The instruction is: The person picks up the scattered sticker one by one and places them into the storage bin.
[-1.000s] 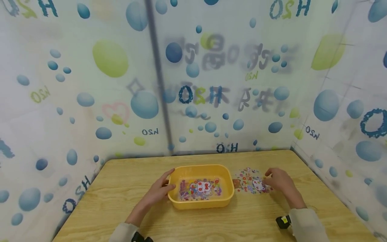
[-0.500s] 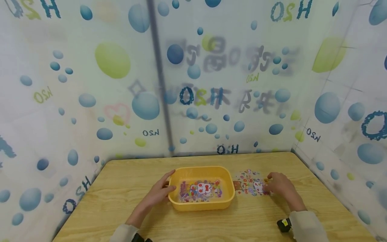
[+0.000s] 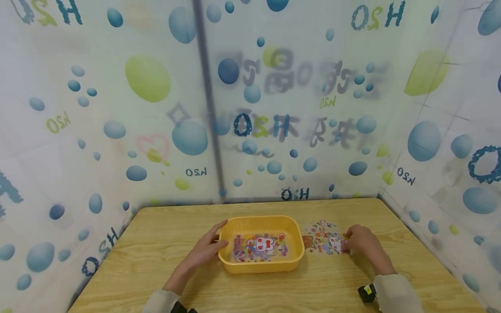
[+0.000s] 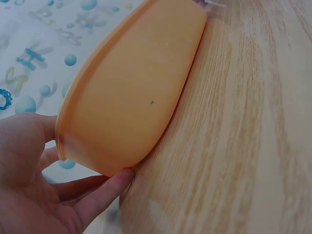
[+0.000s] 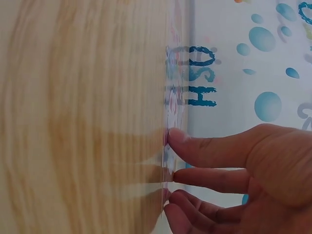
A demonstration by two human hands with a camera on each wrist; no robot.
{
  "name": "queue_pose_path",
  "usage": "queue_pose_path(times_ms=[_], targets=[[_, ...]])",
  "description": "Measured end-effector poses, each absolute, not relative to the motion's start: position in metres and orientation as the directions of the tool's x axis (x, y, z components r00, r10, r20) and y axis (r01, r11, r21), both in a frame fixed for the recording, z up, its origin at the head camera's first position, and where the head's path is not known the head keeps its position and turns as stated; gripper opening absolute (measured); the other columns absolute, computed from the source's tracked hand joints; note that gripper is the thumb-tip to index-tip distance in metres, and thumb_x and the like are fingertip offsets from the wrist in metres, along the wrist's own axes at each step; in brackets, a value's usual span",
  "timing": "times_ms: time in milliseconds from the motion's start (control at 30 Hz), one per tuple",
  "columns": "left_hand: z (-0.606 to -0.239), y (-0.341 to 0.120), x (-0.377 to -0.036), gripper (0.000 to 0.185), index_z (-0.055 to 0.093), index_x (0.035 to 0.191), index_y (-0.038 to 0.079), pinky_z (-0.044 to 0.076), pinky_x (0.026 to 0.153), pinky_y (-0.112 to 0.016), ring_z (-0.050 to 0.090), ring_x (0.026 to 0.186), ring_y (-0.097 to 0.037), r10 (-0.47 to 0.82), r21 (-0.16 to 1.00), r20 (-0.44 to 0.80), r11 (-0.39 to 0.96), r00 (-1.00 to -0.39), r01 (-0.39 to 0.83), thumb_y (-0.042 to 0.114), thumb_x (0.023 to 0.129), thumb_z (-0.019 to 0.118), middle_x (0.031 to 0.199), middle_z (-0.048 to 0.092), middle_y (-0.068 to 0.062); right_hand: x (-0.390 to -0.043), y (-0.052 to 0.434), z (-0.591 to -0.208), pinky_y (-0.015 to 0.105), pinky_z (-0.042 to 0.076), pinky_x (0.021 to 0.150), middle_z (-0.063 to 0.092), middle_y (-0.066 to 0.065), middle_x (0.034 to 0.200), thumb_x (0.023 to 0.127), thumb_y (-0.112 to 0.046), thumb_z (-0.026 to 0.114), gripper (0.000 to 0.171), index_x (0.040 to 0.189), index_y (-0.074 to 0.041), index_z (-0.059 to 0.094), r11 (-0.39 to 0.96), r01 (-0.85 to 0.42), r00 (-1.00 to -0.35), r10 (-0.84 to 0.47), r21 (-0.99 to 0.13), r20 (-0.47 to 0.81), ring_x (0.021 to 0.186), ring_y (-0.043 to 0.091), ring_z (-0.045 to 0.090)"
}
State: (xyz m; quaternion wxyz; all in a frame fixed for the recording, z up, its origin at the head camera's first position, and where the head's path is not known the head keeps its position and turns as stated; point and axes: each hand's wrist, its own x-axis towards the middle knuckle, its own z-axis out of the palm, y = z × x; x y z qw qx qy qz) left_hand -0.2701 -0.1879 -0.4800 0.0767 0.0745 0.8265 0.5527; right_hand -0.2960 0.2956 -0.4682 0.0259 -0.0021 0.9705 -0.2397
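Note:
A yellow rectangular plastic basin stands on the wooden table. My left hand grips its left end, thumb over the rim and other fingers against the outside; the left wrist view shows that hand at the basin's wall. Inside lies a clear sheet with colourful cartoon pictures, including a white face with a red bow. A similar clear printed sheet lies flat right of the basin. My right hand touches its right end; in the right wrist view, thumb and fingertips rest apart on it.
The wooden table extends around the basin. Behind it and on both sides hangs a pale curtain with blue and green dots and mirrored lettering. Black wrist cameras sit at both cuffs.
My right hand's fingers have come down and drawn closer together at the sheet's right end. The left hand, basin and sheets stay in place; the head view has shifted slightly.

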Motion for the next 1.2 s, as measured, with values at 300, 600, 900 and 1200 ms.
queue_pose_path(times_ms=[300,600,900,1200], targets=[[-0.4806,-0.1876,-0.2699,0.063,0.035,0.162,0.022,0.063,0.082,-0.043,0.065,0.109,-0.028,0.204,0.926,-0.049,0.376,-0.978,0.032,0.019,0.104,0.06,0.136,0.057,-0.029,-0.2965,0.2925,-0.4719,0.039,0.049,0.066,0.071,0.021,0.095,0.081,-0.008,0.075,0.022,0.097,0.006,0.07,0.888,-0.014,-1.0,-0.022,-0.459,-0.012,0.075,0.025,0.055],[-0.4809,-0.1874,-0.271,0.064,0.034,0.163,0.022,0.063,0.083,-0.045,0.065,0.111,-0.029,0.206,0.932,-0.06,0.361,-0.977,0.019,0.018,0.104,0.059,0.138,0.055,-0.03,-0.2972,0.2904,-0.4694,0.034,0.041,0.066,0.069,0.03,0.115,0.08,-0.002,0.067,0.033,0.111,0.009,0.073,0.885,-0.015,-0.998,-0.038,-0.465,-0.041,0.079,0.027,0.052],[-0.4832,-0.1862,-0.2658,0.063,0.035,0.162,0.022,0.063,0.082,-0.043,0.065,0.11,-0.029,0.203,0.923,-0.069,0.385,-0.977,0.014,0.018,0.104,0.06,0.14,0.055,-0.031,-0.293,0.2918,-0.4757,0.035,0.043,0.068,0.07,0.03,0.118,0.08,-0.004,0.072,0.031,0.108,0.007,0.076,0.893,0.004,-0.998,-0.025,-0.449,-0.059,0.083,0.028,0.053],[-0.4805,-0.1875,-0.271,0.063,0.035,0.162,0.026,0.063,0.086,-0.042,0.064,0.113,-0.029,0.195,0.922,-0.074,0.386,-0.978,0.007,0.021,0.104,0.06,0.142,0.054,-0.028,-0.2928,0.2873,-0.4666,0.034,0.043,0.064,0.07,0.023,0.105,0.082,-0.004,0.07,0.026,0.106,0.006,0.074,0.878,0.012,-0.999,-0.01,-0.478,-0.044,0.077,0.025,0.053]])
